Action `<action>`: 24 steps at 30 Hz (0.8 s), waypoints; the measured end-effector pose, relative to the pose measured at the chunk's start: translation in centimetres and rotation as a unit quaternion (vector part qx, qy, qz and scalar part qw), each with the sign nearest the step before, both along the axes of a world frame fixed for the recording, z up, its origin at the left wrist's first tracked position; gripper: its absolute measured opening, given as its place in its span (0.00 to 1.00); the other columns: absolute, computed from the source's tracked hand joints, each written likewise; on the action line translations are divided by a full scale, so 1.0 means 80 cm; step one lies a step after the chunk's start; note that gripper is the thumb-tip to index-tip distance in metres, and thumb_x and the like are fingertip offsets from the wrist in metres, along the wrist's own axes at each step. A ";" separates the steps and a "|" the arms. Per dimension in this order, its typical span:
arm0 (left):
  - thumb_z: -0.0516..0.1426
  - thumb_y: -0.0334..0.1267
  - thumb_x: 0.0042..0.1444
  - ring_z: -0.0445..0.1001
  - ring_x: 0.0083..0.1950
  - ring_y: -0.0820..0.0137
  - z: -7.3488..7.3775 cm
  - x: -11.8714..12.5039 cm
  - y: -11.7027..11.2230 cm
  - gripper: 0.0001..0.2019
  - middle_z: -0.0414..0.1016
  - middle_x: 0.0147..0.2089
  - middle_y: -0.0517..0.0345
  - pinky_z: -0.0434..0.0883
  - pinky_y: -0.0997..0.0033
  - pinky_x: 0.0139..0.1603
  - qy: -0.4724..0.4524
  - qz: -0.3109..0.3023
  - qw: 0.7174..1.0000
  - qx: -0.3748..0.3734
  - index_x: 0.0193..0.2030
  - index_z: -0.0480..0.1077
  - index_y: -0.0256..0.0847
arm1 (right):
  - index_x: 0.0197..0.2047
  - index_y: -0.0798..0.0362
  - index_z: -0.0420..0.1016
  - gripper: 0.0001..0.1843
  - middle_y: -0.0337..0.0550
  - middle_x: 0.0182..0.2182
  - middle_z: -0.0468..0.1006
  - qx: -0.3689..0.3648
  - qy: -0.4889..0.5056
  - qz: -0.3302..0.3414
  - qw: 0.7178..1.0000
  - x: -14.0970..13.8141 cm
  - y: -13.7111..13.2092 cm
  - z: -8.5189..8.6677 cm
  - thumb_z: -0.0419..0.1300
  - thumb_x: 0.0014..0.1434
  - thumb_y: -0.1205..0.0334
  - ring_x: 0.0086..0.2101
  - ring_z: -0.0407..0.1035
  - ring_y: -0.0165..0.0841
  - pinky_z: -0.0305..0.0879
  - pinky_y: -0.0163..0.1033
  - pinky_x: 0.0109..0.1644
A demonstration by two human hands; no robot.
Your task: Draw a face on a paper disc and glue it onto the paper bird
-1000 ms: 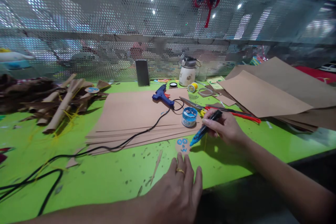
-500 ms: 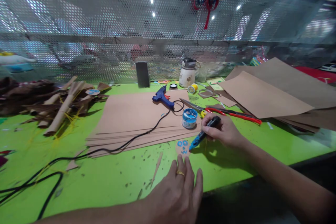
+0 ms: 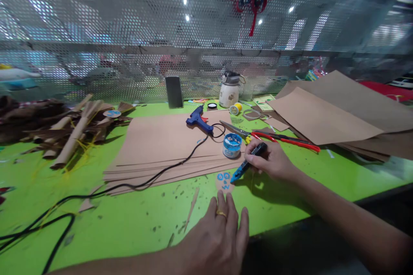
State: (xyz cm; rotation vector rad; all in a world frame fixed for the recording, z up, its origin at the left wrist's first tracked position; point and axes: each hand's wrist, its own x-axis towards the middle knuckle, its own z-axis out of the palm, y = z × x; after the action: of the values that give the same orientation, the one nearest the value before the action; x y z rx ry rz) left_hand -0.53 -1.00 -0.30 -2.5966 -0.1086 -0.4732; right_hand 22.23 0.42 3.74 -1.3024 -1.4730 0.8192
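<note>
We see the right hand (image 3: 272, 161) closed around a marker (image 3: 240, 170) beside the paper disc (image 3: 225, 181); the left hand (image 3: 217, 234), loosely spread, grasps nothing at the disc's near edge.

A slim, gold-coloured, metallic-looking ring (image 3: 221, 213) is worn on one finger (image 3: 221, 200) of the person's bare left hand (image 3: 209, 234), where it is seen as a narrow curved line. The left forearm (image 3: 135, 262) and right forearm (image 3: 345, 223) are shown bare along their visible length, as is the right hand (image 3: 272, 159).
</note>
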 end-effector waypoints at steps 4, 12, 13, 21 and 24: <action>0.44 0.32 0.63 0.74 0.52 0.44 0.000 0.001 -0.003 0.20 0.73 0.50 0.26 0.72 0.48 0.47 -0.009 0.022 1.000 -0.015 0.58 0.63 0.24 | 0.30 0.54 0.68 0.07 0.32 0.19 0.67 0.006 -0.002 -0.004 1.000 -0.001 0.001 -0.001 0.61 0.55 0.62 0.18 0.63 0.24 0.59 0.30 0.20; 0.43 0.31 0.64 0.73 0.53 0.43 0.002 0.001 -0.005 0.20 0.73 0.50 0.26 0.72 0.47 0.47 0.006 0.023 1.000 -0.020 0.59 0.63 0.23 | 0.30 0.54 0.68 0.08 0.33 0.19 0.67 -0.002 0.003 -0.012 1.000 -0.001 0.000 -0.002 0.62 0.55 0.59 0.18 0.64 0.26 0.61 0.31 0.20; 0.43 0.31 0.64 0.73 0.53 0.43 0.002 0.001 -0.005 0.20 0.73 0.51 0.26 0.72 0.47 0.48 0.005 0.031 0.999 -0.024 0.59 0.63 0.24 | 0.30 0.54 0.68 0.09 0.33 0.19 0.67 -0.004 0.000 -0.011 1.000 -0.001 0.000 -0.002 0.62 0.55 0.59 0.18 0.64 0.26 0.61 0.31 0.20; 0.45 0.33 0.63 0.75 0.51 0.43 0.000 0.000 0.000 0.21 0.73 0.49 0.25 0.73 0.48 0.45 0.009 0.001 1.000 -0.002 0.58 0.63 0.22 | 0.29 0.54 0.68 0.09 0.34 0.19 0.67 -0.011 -0.013 -0.003 1.000 0.000 0.000 0.000 0.62 0.55 0.59 0.18 0.65 0.26 0.61 0.31 0.20; 0.45 0.34 0.63 0.75 0.50 0.43 0.000 0.000 0.002 0.21 0.74 0.49 0.25 0.73 0.48 0.44 0.008 -0.006 1.000 0.004 0.58 0.63 0.22 | 0.29 0.54 0.68 0.09 0.33 0.18 0.67 -0.013 -0.013 -0.003 1.000 0.000 0.000 -0.001 0.62 0.55 0.59 0.18 0.65 0.26 0.61 0.31 0.21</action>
State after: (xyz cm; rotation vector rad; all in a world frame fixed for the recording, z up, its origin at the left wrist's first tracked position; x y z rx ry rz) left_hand -0.52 -0.82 -0.31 -2.5932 -0.0865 -0.4560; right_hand 22.20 0.42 3.67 -1.3407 -1.4812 0.8225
